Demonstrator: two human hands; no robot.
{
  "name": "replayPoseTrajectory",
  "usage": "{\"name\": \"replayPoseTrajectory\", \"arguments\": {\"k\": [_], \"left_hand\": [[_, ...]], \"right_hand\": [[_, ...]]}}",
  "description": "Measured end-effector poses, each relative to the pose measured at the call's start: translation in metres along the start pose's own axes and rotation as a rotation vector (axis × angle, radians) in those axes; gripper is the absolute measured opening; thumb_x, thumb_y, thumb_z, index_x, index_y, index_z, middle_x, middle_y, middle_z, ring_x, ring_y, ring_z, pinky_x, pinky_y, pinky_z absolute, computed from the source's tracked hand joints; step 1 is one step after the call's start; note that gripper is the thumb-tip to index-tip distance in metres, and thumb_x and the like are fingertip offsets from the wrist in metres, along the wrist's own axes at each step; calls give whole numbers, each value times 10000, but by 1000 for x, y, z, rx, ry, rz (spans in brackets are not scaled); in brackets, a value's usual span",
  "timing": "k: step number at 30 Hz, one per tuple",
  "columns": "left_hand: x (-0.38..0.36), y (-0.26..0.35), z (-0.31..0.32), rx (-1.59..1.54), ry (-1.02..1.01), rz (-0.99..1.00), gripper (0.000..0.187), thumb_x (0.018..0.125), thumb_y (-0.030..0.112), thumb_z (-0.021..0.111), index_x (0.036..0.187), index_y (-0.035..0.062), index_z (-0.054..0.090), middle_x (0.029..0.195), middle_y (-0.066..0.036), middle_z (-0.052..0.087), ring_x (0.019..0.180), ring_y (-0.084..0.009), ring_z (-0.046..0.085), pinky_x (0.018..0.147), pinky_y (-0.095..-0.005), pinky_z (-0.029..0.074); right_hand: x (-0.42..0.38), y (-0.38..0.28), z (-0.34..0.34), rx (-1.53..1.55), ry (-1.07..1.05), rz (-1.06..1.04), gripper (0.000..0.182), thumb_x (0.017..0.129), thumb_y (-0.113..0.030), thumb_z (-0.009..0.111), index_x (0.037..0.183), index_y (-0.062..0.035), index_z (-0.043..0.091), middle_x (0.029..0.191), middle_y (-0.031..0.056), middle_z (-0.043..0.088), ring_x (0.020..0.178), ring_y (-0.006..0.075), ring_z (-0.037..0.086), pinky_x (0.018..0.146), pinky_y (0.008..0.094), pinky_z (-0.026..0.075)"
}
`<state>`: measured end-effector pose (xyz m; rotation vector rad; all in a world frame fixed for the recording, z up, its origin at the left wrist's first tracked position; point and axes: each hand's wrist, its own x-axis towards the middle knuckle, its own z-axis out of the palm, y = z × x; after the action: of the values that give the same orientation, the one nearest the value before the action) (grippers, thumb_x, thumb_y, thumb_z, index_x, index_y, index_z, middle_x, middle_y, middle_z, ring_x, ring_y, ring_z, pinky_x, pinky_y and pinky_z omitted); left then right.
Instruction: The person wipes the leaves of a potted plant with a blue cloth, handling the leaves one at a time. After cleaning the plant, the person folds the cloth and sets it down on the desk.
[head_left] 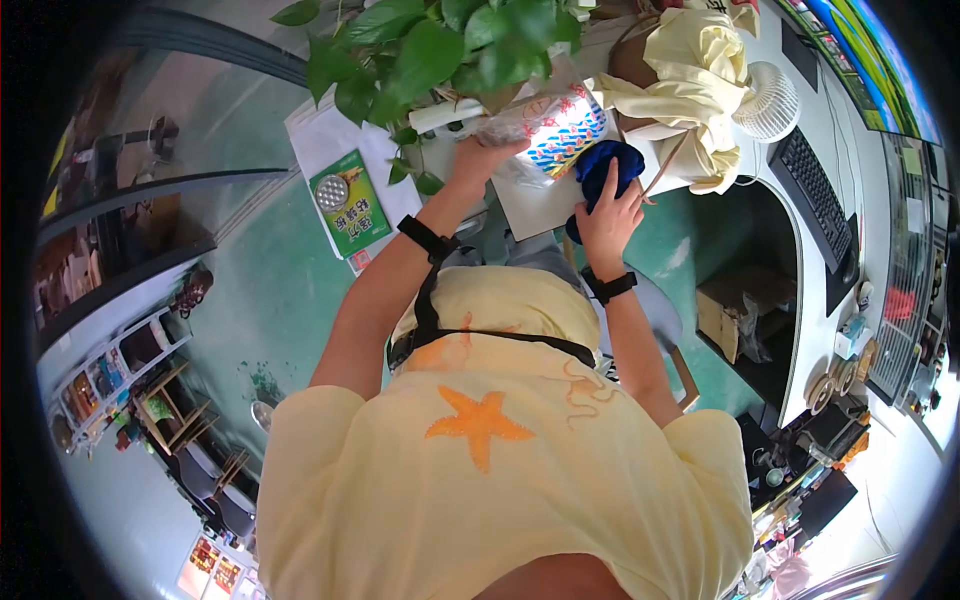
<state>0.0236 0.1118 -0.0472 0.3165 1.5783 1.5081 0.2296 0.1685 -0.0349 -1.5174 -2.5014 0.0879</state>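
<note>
My left hand (486,158) is closed on the left end of a clear plastic bag (560,130) with red lettering and blue-and-yellow print; the fingertips are partly hidden by the bag. Dark blue soft cloth (607,168) lies at the bag's right end, bunched up. Over this cloth my right hand (608,225) bends its fingers and grips it. Both hands are at the near edge of the white desk (530,208). What the bag holds cannot be made out.
A leafy green plant (430,60) hangs over the desk's left part. Cream fabric (700,90), a white fan (768,102) and a black keyboard (812,190) are to the right. A green packet (350,205) lies on the left, and a cardboard box (722,318) is under the desk.
</note>
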Motion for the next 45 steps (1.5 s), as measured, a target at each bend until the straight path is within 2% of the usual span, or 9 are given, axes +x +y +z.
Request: {"name": "replayPoseTrajectory", "arguments": {"k": [5, 8, 20, 23, 28, 34, 37, 42, 45], "left_hand": [[-7, 2, -3, -13, -2, -50, 597, 577, 253, 828, 1029, -41, 573, 973, -87, 620, 844, -140, 578, 706, -271, 459], [4, -13, -14, 66, -43, -137, 605, 623, 241, 809, 1102, -21, 550, 1067, -83, 590, 947, -151, 552, 810, -272, 421], [-6, -14, -20, -294, 73, 25, 474, 658, 241, 785, 972, -54, 589, 897, -75, 608, 769, -137, 558, 659, -283, 445], [10, -8, -30, -268, 38, -47, 472, 680, 185, 774, 1048, -29, 572, 988, -66, 591, 839, -128, 551, 717, -278, 446], [38, 1, -35, -48, -105, 24, 402, 674, 200, 781, 959, -32, 617, 934, -70, 605, 759, -126, 557, 656, -278, 456], [58, 6, -23, 181, 70, 74, 380, 683, 245, 772, 837, -69, 624, 774, -76, 610, 649, -132, 552, 588, -294, 453], [50, 18, -21, 136, 141, 127, 354, 687, 253, 767, 756, -55, 607, 710, -54, 586, 606, -133, 531, 554, -302, 433], [50, 29, -8, -219, 162, 142, 284, 745, 183, 698, 901, -12, 565, 763, -49, 561, 607, -163, 534, 527, -304, 415], [70, 20, -16, -227, 100, -110, 301, 762, 132, 667, 1002, 2, 539, 848, -66, 564, 735, -168, 568, 583, -312, 451]], "right_hand": [[-1, 0, 0, -7, 10, -8, 866, 605, -236, 668, 1375, -157, 279, 1137, 211, 410, 1002, 365, 442, 833, 455, 366], [-1, -1, 1, -21, 11, -2, 868, 604, -238, 670, 1375, -159, 281, 1149, 212, 404, 1017, 367, 436, 841, 454, 361], [-3, -3, 9, -18, -32, 36, 854, 621, -212, 653, 1381, -161, 267, 1214, 243, 355, 1092, 389, 379, 872, 496, 326], [-2, -4, 11, -18, -37, 31, 848, 628, -205, 644, 1383, -160, 261, 1219, 250, 346, 1103, 400, 364, 875, 515, 317], [-2, 0, 20, -22, -21, 7, 837, 634, -194, 630, 1384, -165, 260, 1221, 259, 332, 1098, 417, 359, 879, 534, 311], [4, -3, 3, 65, -148, 72, 778, 624, -177, 629, 1346, -250, 348, 1196, 262, 333, 1098, 434, 356, 853, 540, 353], [4, 3, 10, 123, -26, -42, 742, 617, -156, 631, 1314, -273, 404, 1136, 238, 364, 1066, 449, 368, 843, 540, 376], [6, -5, 7, 68, -7, -32, 758, 595, -144, 628, 1307, -283, 408, 1087, 216, 379, 1000, 429, 394, 795, 510, 402], [8, -10, 3, 87, -17, 0, 750, 586, -126, 624, 1296, -259, 422, 1071, 216, 379, 896, 405, 414, 764, 485, 404]]}}
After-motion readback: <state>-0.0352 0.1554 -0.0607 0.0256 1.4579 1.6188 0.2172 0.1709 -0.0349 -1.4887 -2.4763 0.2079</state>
